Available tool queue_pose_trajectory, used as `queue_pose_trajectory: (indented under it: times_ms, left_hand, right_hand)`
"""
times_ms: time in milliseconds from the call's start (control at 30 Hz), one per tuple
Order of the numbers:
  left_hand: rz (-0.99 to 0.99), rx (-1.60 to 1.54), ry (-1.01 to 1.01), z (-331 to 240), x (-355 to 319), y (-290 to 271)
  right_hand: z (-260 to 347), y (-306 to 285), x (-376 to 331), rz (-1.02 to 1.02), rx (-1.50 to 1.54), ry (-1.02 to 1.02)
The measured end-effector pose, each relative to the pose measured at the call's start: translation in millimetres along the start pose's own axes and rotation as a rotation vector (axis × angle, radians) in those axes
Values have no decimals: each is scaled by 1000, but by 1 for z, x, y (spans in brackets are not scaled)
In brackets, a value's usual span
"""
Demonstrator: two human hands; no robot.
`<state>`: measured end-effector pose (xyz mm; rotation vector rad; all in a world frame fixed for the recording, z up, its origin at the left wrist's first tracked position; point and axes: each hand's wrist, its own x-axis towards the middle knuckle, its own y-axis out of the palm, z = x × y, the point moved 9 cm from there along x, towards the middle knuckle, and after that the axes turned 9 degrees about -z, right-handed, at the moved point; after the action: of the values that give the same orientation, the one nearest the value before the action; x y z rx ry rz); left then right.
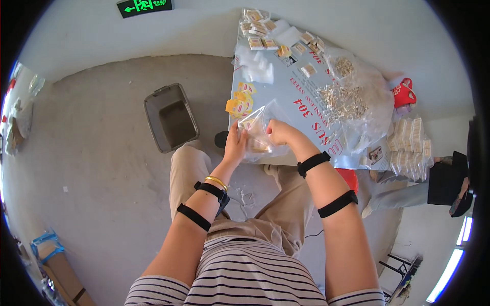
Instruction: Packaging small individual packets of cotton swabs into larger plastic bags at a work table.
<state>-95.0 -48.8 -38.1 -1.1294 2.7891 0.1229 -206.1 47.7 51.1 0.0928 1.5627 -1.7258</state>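
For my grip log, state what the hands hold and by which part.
The left hand holds a clear plastic bag by its left side; the right hand is at its right side, hold unclear.

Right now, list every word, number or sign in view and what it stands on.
The wording is not copied here.
Green-and-black wall sign: running figure, left arrow, lettering.
Table: large red letters and numbers.
Yellow cards: red print, too small to read.
Red item at right: pale markings, too blurred to read.
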Motion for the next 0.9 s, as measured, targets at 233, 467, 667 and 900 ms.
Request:
queue_pose_trajectory:
  times_ms: [233, 467, 667, 900]
  left_hand:
    - [3, 33, -14, -1, -4, 6]
    - [8, 34, -55, -2, -8, 5]
    - [20, 33, -76, -2, -6, 7]
    - [65, 255, 52, -28, -7, 4]
  right_hand:
    - [34, 15, -5, -92, 147, -253]
    - [16, -29, -39, -448, 65, -206]
    - [-66, -34, -70, -570, 382, -16]
    - [6, -58, -100, -465, 590, -261]
